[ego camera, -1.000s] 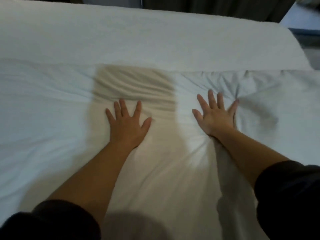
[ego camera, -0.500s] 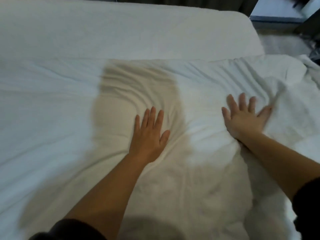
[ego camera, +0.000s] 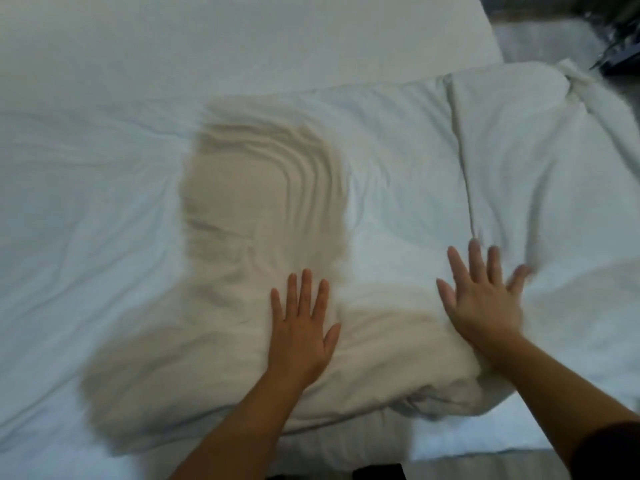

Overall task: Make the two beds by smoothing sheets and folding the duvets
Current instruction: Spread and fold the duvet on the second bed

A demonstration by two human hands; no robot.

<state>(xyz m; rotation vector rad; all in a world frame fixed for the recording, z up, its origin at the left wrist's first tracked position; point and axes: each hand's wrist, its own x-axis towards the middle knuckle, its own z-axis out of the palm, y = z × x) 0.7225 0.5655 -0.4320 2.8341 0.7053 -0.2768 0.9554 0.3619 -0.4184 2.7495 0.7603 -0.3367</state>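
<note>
A white duvet (ego camera: 398,174) lies folded across the bed, wrinkled, with a warm patch of light and shadow on its middle. Beyond it the smooth white sheet (ego camera: 242,43) covers the far part of the mattress. My left hand (ego camera: 301,327) lies flat on the duvet near its front edge, fingers straight and spread. My right hand (ego camera: 481,292) presses flat on the duvet further right, fingers spread and blurred by motion. The duvet's right end (ego camera: 554,140) is bunched, with a seam running down it.
The bed's right edge drops to a grey carpeted floor (ego camera: 540,39) at the top right, where a dark object (ego camera: 620,53) lies. A strip of the bed's front side (ego camera: 467,441) shows below the duvet edge.
Both hands have slid to the right across the duvet, staying flat. The view has shifted right, bringing the duvet's right end and front edge into sight.
</note>
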